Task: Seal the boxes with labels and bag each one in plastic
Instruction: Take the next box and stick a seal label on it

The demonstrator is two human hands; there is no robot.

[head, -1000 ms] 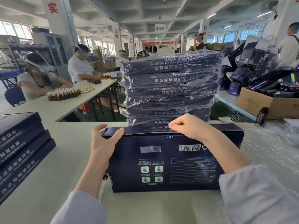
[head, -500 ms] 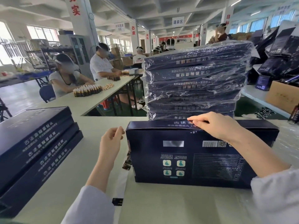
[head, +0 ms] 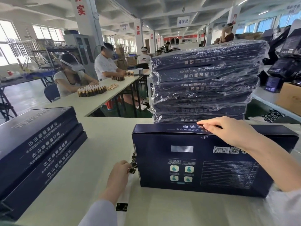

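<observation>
Navy matte cardboard box (head: 203,163), flat rectangular, stands on a long edge mid-table (head: 105,136), barcode face toward the camera, just in front of the wrapped stack. Right hand (head: 228,132): fingers nearly straight, laid along the top flap and pressing it, nothing gripped. Left hand (head: 120,172): fingers curled, pinching the label strip (head: 133,167) at the box's left edge. The labels are small, dark and glossy on pale backing, and one sits apart lower down by the sleeve. Wrapped stack (head: 203,82): same boxes in crinkled clear film; looks like seven, but glare blurs the lower edges. Unwrapped stack (head: 37,147) on the left: four boxes, slightly staggered. Next table: one cluster of small amber bottles (head: 92,90), two seated people.
</observation>
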